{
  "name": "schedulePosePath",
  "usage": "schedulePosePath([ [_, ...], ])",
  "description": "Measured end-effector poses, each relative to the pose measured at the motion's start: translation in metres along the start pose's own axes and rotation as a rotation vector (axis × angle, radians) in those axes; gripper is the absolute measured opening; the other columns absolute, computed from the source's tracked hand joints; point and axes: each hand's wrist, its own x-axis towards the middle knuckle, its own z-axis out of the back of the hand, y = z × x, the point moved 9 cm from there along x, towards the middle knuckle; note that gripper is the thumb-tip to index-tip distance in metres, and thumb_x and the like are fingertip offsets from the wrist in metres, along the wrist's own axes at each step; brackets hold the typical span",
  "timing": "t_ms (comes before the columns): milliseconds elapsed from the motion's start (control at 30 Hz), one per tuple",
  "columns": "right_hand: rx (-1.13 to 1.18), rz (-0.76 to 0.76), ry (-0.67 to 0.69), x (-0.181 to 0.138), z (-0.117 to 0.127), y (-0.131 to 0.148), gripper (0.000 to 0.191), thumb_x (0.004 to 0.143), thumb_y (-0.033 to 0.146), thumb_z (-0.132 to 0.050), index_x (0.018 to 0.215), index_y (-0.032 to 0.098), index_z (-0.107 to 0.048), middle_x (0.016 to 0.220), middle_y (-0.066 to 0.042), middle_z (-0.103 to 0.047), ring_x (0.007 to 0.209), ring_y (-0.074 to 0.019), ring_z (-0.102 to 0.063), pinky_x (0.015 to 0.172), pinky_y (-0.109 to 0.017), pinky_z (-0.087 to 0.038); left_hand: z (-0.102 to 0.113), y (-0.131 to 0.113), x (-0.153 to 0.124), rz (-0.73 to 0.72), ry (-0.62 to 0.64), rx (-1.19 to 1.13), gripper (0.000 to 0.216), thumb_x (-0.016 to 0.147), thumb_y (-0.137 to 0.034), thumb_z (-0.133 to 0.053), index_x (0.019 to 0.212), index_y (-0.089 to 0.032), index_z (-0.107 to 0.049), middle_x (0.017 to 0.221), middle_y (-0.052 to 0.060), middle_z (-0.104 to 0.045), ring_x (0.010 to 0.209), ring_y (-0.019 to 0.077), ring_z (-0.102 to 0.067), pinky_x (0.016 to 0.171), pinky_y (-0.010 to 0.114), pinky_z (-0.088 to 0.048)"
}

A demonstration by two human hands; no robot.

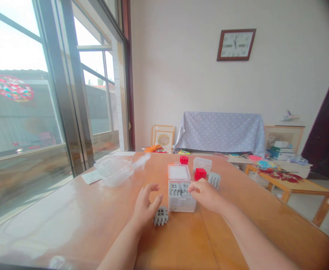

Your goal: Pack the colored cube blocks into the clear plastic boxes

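- Work with grey pieces (pixel 175 190) at an open clear box (pixel 182 204) seemed the step in hand; whether they were going in or coming out, I could not tell.
- My right grip (pixel 205 193) was at the box's right rim, its fingertips close together beside the pieces; I could not tell whether they pinched one.
- My left grip (pixel 145 205) was spread and holding nothing, just beside a loose grey piece (pixel 161 216) with a window shape on the brown counter (pixel 82 228).
- The next move, I judged, called for a careful fingertip hold, since the pieces sat crowded near the top.
- Beyond the box stood its raised, orange-edged lid (pixel 179 172), then a smaller clear container (pixel 203 163) near a red block (pixel 200 173).
- Larger clear tubs (pixel 112 172) lay at left, their contents hard to tell.
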Motion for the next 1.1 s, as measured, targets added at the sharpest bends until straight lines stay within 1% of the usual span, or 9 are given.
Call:
schedulePosePath([
  [233,0.017,0.05,0.028,0.002,-0.003,0.0,0.024,0.078,0.02,-0.051,0.08,0.024,-0.074,0.088,-0.003,-0.067,0.089,-0.0201,-0.06,0.083,-0.03,-0.042,-0.002,-0.006,0.0,0.018,0.052,0.003,0.024,0.09,-0.039,-0.059,0.109,-0.024,-0.06,0.113,0.006,-0.067,0.112,0.0237,-0.061,0.098,0.041,-0.048],
  [367,0.025,0.042,0.021,0.003,-0.003,0.001,0.023,0.079,0.02,-0.051,0.08,0.024,-0.074,0.087,-0.003,-0.067,0.087,-0.0198,-0.06,0.082,-0.03,-0.043,-0.003,-0.006,-0.001,0.026,0.069,0.002,0.024,0.091,-0.04,-0.058,0.109,-0.024,-0.06,0.113,0.007,-0.066,0.112,0.0248,-0.06,0.098,0.042,-0.048],
  [500,0.024,0.029,-0.008,0.004,0.002,0.007,0.021,0.081,0.023,-0.051,0.083,0.023,-0.073,0.086,-0.003,-0.067,0.083,-0.0191,-0.059,0.079,-0.029,-0.042,-0.005,-0.005,-0.001,0.035,0.089,-0.003,0.025,0.093,-0.041,-0.055,0.109,-0.024,-0.059,0.115,0.008,-0.065,0.113,0.0247,-0.06,0.098,0.043,-0.048],
  [633,-0.002,0.028,-0.017,0.008,0.005,0.025,0.02,0.084,0.027,-0.053,0.089,0.023,-0.072,0.085,-0.002,-0.068,0.08,-0.0179,-0.059,0.072,-0.026,-0.039,-0.004,-0.006,-0.001,0.039,0.083,-0.006,0.024,0.093,-0.042,-0.055,0.108,-0.023,-0.059,0.114,0.008,-0.066,0.112,0.0243,-0.06,0.098,0.042,-0.048],
  [700,-0.012,0.074,0.03,0.01,-0.001,0.041,0.021,0.088,0.028,-0.05,0.086,0.022,-0.07,0.082,-0.001,-0.068,0.078,-0.0168,-0.058,0.068,-0.025,-0.036,-0.004,-0.006,-0.001,0.038,0.076,-0.006,0.025,0.093,-0.042,-0.055,0.108,-0.024,-0.06,0.113,0.008,-0.066,0.112,0.0244,-0.06,0.097,0.042,-0.048],
  [800,-0.052,0.15,0.114,0.012,-0.014,0.064,0.029,0.094,0.029,-0.043,0.076,0.02,-0.065,0.074,0.0,-0.067,0.073,-0.0151,-0.056,0.066,-0.024,-0.033,-0.003,-0.007,-0.001,0.039,0.069,-0.007,0.025,0.092,-0.042,-0.056,0.107,-0.023,-0.061,0.112,0.008,-0.067,0.11,0.0246,-0.061,0.096,0.041,-0.049],
  [867,-0.091,0.164,0.137,0.014,-0.019,0.074,0.034,0.096,0.03,-0.04,0.073,0.02,-0.063,0.072,0.0,-0.066,0.071,-0.0148,-0.056,0.065,-0.025,-0.032,-0.002,-0.007,-0.001,0.037,0.063,-0.01,0.025,0.092,-0.043,-0.056,0.106,-0.023,-0.062,0.11,0.007,-0.067,0.109,0.0246,-0.061,0.095,0.042,-0.049],
  [933,-0.123,0.153,0.128,0.017,-0.021,0.08,0.034,0.098,0.032,-0.039,0.077,0.02,-0.063,0.076,-0.001,-0.067,0.072,-0.0151,-0.057,0.064,-0.025,-0.03,-0.002,-0.008,-0.001,0.034,0.058,-0.011,0.025,0.092,-0.043,-0.056,0.105,-0.024,-0.063,0.109,0.007,-0.068,0.108,0.0247,-0.062,0.094,0.042,-0.05],
  [1100,-0.205,0.119,0.104,0.023,-0.021,0.087,0.029,0.099,0.034,-0.038,0.102,0.024,-0.065,0.093,-0.004,-0.073,0.084,-0.0189,-0.062,0.064,-0.027,-0.029,0.0,-0.009,-0.001,0.035,0.051,-0.019,0.023,0.091,-0.041,-0.057,0.104,-0.024,-0.064,0.108,0.006,-0.068,0.106,0.0236,-0.062,0.095,0.04,-0.05],
])
